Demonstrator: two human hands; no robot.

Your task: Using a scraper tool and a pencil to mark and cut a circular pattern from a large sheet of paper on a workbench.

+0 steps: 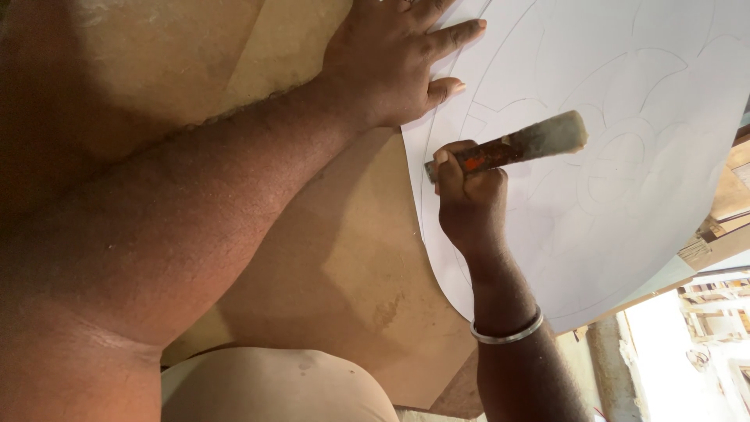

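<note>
Head view, two hands (469,195), one chisel (508,144)

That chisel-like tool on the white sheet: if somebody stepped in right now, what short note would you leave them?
Left hand: open, pressed flat on the edge of the white paper pattern, pinning it to the brown board.
Right hand: fist shut on the wooden-handled tool, tip down near the pattern's curved outer line; a metal bangle sits on that wrist.
Pattern: drawn with arcs and petal shapes, lying flat on the board.
Done: no cuts or marks can be made out along the lines.
Left: judging by that, nearly all the outline seems still to be worked.
</note>
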